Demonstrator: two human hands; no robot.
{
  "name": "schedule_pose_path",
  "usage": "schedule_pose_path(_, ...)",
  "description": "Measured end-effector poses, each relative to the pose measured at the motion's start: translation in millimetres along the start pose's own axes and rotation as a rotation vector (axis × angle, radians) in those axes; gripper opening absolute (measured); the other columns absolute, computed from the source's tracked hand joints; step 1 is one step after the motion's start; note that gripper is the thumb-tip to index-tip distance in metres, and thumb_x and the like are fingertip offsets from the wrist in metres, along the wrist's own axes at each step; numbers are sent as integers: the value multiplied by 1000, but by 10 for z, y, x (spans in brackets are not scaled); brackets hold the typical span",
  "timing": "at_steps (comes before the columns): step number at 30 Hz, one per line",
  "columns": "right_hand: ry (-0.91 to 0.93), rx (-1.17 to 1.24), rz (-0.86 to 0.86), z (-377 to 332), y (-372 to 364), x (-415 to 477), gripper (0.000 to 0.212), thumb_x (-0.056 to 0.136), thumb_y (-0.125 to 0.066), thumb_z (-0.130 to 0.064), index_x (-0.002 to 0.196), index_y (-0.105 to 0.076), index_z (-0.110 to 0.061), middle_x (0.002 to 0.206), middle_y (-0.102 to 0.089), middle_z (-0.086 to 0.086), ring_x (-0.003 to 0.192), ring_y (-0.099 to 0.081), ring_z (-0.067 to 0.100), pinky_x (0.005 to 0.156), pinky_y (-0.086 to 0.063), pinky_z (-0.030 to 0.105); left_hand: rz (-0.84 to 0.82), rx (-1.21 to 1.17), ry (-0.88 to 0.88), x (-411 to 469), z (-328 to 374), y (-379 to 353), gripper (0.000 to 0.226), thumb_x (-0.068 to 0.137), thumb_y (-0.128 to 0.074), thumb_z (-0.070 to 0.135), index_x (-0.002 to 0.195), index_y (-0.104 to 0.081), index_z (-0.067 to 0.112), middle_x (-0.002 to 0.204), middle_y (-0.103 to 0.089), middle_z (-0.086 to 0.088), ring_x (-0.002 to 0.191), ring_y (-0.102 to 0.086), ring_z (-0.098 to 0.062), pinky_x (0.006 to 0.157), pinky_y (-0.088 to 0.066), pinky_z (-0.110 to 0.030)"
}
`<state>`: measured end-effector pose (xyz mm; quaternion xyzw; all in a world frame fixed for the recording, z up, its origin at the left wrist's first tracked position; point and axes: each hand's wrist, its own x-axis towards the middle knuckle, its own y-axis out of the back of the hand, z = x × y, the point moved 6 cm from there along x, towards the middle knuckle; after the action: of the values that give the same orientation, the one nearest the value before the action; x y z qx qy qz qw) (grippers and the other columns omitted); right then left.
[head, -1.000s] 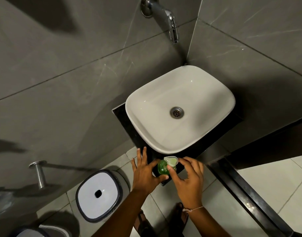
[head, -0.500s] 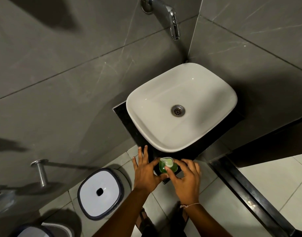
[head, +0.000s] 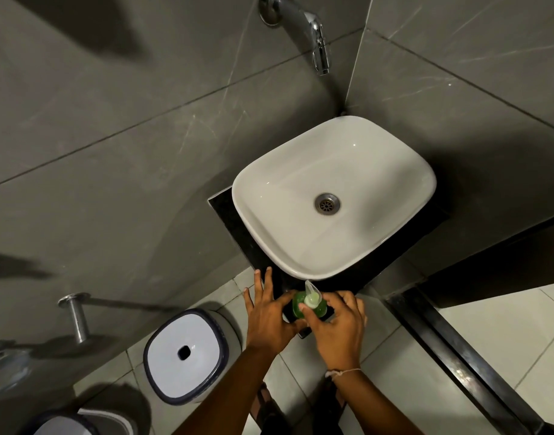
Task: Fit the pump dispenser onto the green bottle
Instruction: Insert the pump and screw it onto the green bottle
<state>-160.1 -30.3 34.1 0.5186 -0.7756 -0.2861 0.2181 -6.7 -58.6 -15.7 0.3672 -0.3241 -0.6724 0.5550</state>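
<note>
Our left hand (head: pixel 267 318) steadies the green bottle (head: pixel 310 306) from its left; our right hand (head: pixel 338 324) pinches the pump dispenser (head: pixel 311 296) directly atop it, nozzle pointing toward the washbasin (head: pixel 300 183).

Grey stone-tile walls (head: pixel 112 152) meet in a corner; white rounded-square ceramic basin (head: pixel 285 196) on black tabletop (head: pixel 228 211), chrome wall tap (head: pixel 313 29) above, pale tiled floor (head: pixel 504 334).

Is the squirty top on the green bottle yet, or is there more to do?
Nearly. The pump dispenser already sits on top of the green bottle, which stands on the dark counter in front of the sink. The left hand steadies the bottle while the right hand works at the pump's collar. Whether it is fully tight cannot be seen; letting go is left.
</note>
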Motion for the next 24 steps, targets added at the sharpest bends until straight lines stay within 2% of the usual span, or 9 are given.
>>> schedule_pose_path(2, -57, -28, 0, -15, -18, 16, 38, 58, -84, -47, 76, -64, -20, 85, -59, -2, 90, -52, 24, 79, -44, 48, 1, 2, 3, 9, -4, 2, 58, 69, -68, 61, 123, -58, 40, 162, 7, -3, 145, 27, -21, 117, 7, -57)
schedule_pose_path(5, -88, -62, -9, -41, -42, 42, 45, 56, -81, -54, 76, -59, -20, 85, -59, -1, 91, -51, 24, 79, -42, 44, 6, -1, 3, 15, 0, 10, 55, 70, -66, 60, 120, -60, 39, 163, 4, -5, 144, 28, -21, 116, 8, -57)
schedule_pose_path(8, -40, -50, -46, -12, -45, 17, 48, 60, -77, -57, 97, -68, -27, 96, -59, -4, 99, -49, 20, 84, -41, 42, 9, 1, 5, 11, -8, 11, 56, 69, -65, 62, 120, -61, 39, 163, 5, -5, 144, 29, -21, 116, 8, -58)
schedule_pose_path(10, 11, -4, -66, 29, -32, -8, 46, 67, -78, -49, 107, -70, -30, 100, -60, -3, 102, -49, 21, 87, -39, 43, 1, 18, 3, 13, -8, 3, 61, 69, -65, 66, 123, -59, 40, 162, 6, -4, 144, 29, -21, 116, 8, -58)
schedule_pose_path(13, -21, 1, -49, 71, -13, -9, 35, 63, -83, -42, 90, -71, -25, 94, -60, -3, 97, -51, 24, 85, -39, 45, -1, 41, -3, 5, -10, -17, 63, 69, -67, 66, 125, -57, 39, 162, 6, -4, 144, 28, -21, 116, 8, -58)
schedule_pose_path(15, -73, -56, -39, 42, -35, 15, 41, 58, -83, -47, 80, -62, -20, 89, -59, -3, 94, -51, 24, 82, -40, 45, 13, 33, -5, -5, -11, -16, 61, 69, -66, 64, 124, -59, 38, 163, 4, -5, 144, 27, -21, 116, 8, -58)
schedule_pose_path(17, -100, -84, -26, -4, -50, 27, 47, 57, -80, -54, 81, -56, -21, 90, -59, -3, 96, -51, 24, 82, -39, 43, 31, 27, -4, -8, -15, -19, 56, 71, -64, 62, 122, -60, 39, 163, 2, -5, 145, 26, -22, 116, 6, -59)
schedule_pose_path(22, -4, -38, -74, 29, -63, -34, 49, 65, -79, -48, 110, -67, -34, 105, -56, -6, 107, -45, 18, 87, -31, 38, 33, 34, 4, 0, -34, -34, 55, 72, -64, 62, 122, -59, 40, 163, 2, -6, 145, 26, -21, 116, 5, -60)
schedule_pose_path(24, -9, -24, -64, 84, -60, -33, 37, 65, -83, -38, 100, -73, -29, 107, -58, -2, 110, -48, 25, 87, -29, 38, 22, 48, 1, 1, -33, -43, 60, 70, -63, 66, 124, -58, 40, 163, 3, -6, 145, 26, -22, 116, 7, -60)
